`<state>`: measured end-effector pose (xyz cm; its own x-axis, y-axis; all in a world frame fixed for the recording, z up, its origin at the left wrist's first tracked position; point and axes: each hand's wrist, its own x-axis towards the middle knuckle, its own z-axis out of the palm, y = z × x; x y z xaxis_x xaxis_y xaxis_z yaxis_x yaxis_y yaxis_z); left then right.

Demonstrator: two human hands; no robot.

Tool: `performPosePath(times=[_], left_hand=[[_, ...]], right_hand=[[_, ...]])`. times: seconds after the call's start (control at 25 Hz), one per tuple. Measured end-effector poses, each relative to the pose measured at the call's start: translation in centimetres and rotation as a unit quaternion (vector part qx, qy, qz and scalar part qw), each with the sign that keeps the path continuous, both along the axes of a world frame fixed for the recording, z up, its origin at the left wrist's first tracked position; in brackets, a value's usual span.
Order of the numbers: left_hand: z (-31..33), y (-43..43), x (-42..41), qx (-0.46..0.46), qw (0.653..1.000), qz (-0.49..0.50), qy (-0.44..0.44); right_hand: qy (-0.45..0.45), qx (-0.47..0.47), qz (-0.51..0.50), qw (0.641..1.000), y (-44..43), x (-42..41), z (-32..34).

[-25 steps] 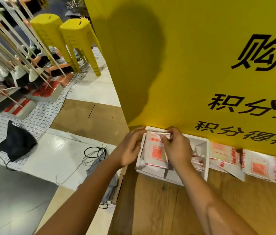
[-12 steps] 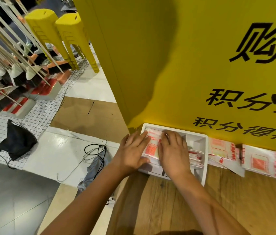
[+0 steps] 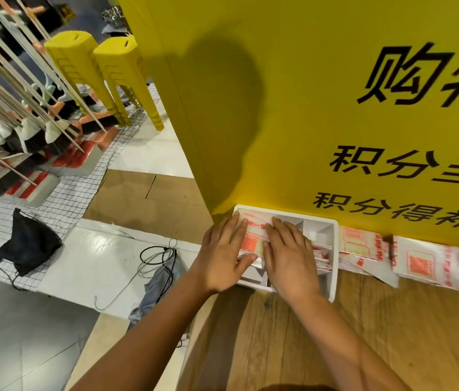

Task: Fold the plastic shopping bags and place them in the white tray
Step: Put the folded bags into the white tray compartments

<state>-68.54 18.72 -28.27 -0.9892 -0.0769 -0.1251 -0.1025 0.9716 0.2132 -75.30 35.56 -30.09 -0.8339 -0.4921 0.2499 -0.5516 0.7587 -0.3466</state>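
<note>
**Pinch gives way to flat press**

Now the left hand (image 3: 222, 255) and right hand (image 3: 287, 258), fingers straight and gripping nothing, push the folded bag (image 3: 253, 235) down into the tray's (image 3: 334, 266) left compartment, likely to keep it flat. Spare bags (image 3: 428, 261) lie just beside the tray.

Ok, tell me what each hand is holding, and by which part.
Nothing is gripped. The left hand and right hand lie flat, fingers straight, pressing the folded bag down into the white tray.

Yellow board (image 3: 293, 122), black characters 购, 积分当, 积分得补, red print on bags (image 3: 428, 261) illegible
</note>
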Motion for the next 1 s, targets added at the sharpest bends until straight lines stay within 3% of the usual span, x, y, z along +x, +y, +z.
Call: performPosePath(times=[0.28, 0.48, 1.0], left_hand=[[2.6, 1.2, 0.8, 0.012, 0.999, 0.028, 0.013], [4.3, 3.4, 1.0, -0.03, 0.999, 0.021, 0.021], [6.0, 18.8, -5.9, -0.099, 0.986, -0.131, -0.032]], right_hand=[[-0.037, -0.032, 0.014, 0.999, 1.7, 0.9, 1.8], [-0.033, -0.015, 0.012, 0.999, 4.3, 1.4, 3.0], [-0.003, 0.065, -0.125, 0.99, 20.4, -1.4, 4.1]])
